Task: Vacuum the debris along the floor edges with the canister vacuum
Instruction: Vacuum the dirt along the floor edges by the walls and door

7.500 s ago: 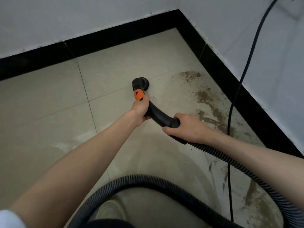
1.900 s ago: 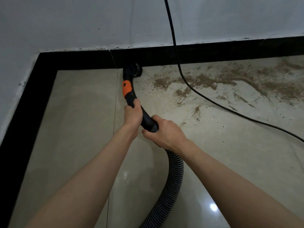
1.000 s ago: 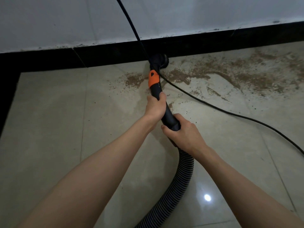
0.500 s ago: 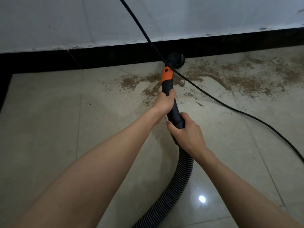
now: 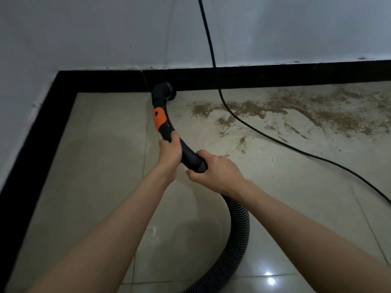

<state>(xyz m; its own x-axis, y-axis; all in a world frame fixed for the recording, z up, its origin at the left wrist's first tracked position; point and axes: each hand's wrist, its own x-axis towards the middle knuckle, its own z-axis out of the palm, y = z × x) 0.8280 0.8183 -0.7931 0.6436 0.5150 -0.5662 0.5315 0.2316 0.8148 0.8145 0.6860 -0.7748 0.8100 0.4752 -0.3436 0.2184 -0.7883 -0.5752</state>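
Both hands grasp the wand [image 5: 186, 152]: the left hand [image 5: 170, 152] is wrapped round it just behind the orange collar [image 5: 159, 118], and the right hand [image 5: 215, 171] clenches the rear end where the hose [image 5: 238, 225] joins. Ahead of the left grip the nozzle [image 5: 164, 92] sits on the floor [image 5: 95, 166], touching the black skirting [image 5: 275, 76]. The debris [image 5: 264, 108] lies to the right of both grips, spread along the skirting, with smaller streaks nearer the right hand. A cord [image 5: 213, 60] hangs down the wall and runs across the floor through the near end of that dirt.

To do this pass well, I judge the nozzle should stay flat against the skirting and slide slowly rightward, the left grip steering and the right grip feeding hose. The cord is the likely snag: lift or pass over it rather than push it into the dirt. Then sweep back for the streaks
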